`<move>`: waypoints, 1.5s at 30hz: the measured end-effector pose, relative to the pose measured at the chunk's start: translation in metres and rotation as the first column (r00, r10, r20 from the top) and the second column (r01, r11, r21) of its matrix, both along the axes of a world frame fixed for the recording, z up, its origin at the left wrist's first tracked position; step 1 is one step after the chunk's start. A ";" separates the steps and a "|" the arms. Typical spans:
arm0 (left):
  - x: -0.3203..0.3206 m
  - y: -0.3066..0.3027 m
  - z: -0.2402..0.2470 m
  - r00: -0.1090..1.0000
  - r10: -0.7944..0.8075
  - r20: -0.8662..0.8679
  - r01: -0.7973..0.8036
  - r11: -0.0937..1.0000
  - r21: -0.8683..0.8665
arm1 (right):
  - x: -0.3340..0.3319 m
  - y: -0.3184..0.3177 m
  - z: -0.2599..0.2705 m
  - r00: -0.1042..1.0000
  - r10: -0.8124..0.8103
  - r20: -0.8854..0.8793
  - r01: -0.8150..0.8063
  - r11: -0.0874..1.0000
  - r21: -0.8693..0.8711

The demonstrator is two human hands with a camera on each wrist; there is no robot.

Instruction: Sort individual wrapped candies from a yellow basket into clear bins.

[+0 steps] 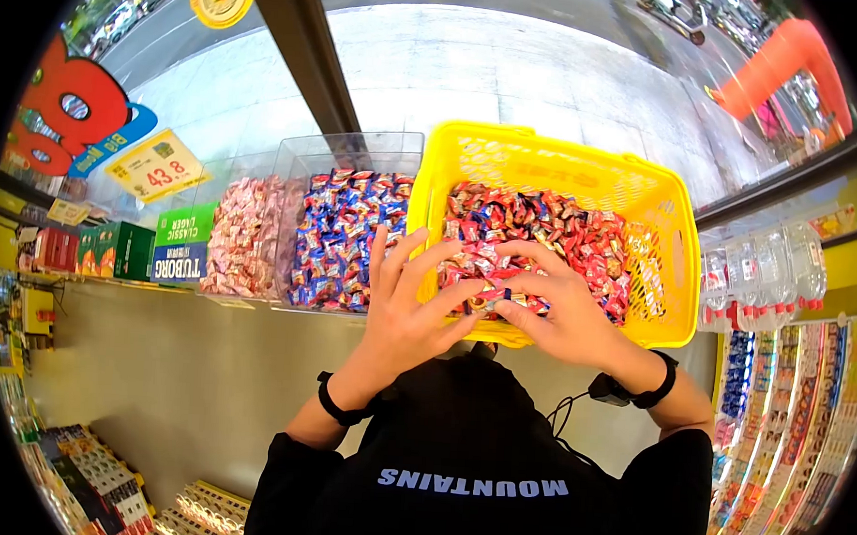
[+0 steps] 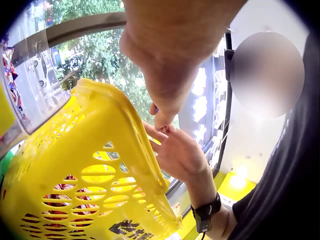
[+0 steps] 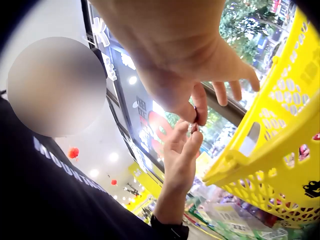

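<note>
My left hand (image 1: 415, 306) and right hand (image 1: 567, 309) meet over the near rim of a yellow plastic basket (image 1: 682, 232). Between their fingertips is a small wrapped candy (image 3: 194, 128), pinched from both sides by thumb and forefinger. Most of it is hidden by the fingers. The other fingers of both hands are spread out. Inside the basket lies a heap of wrapped candies (image 1: 585, 242), mostly red and brown. In the left wrist view the right hand (image 2: 182, 155) shows beyond the basket's side, its fingertips against the left hand's.
Left of the basket stand clear bins of blue-and-red candies (image 1: 348, 234) and pink candies (image 1: 241, 238). Beer boxes (image 1: 180, 245) follow farther left. Water bottles (image 1: 762, 275) stand at right, above stocked shelves (image 1: 789, 422). A window lies behind. A cable (image 1: 562, 410) hangs from the right wrist.
</note>
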State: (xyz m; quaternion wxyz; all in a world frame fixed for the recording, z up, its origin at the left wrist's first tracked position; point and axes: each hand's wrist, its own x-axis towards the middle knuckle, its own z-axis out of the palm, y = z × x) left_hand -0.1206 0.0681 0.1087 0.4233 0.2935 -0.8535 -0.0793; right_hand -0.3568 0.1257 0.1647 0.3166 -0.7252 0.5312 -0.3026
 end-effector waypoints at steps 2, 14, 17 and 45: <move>0.014 -0.010 -0.008 0.996 0.090 0.013 -0.090 0.996 0.009 | -0.005 -0.012 -0.008 0.995 0.046 -0.093 -0.049 0.998 -0.033; 0.095 -0.050 -0.099 0.897 0.267 0.354 -0.369 0.892 0.262 | -0.092 -0.122 -0.088 0.659 0.169 -0.733 0.082 0.952 0.294; 0.095 -0.051 -0.095 0.910 0.274 0.310 -0.363 0.888 0.282 | -0.098 -0.133 -0.124 0.540 0.141 -0.830 0.078 0.973 0.216; 0.091 -0.051 -0.111 0.904 0.385 0.187 -0.418 0.887 0.194 | -0.099 -0.151 -0.153 0.424 0.078 -0.902 -0.045 0.997 0.065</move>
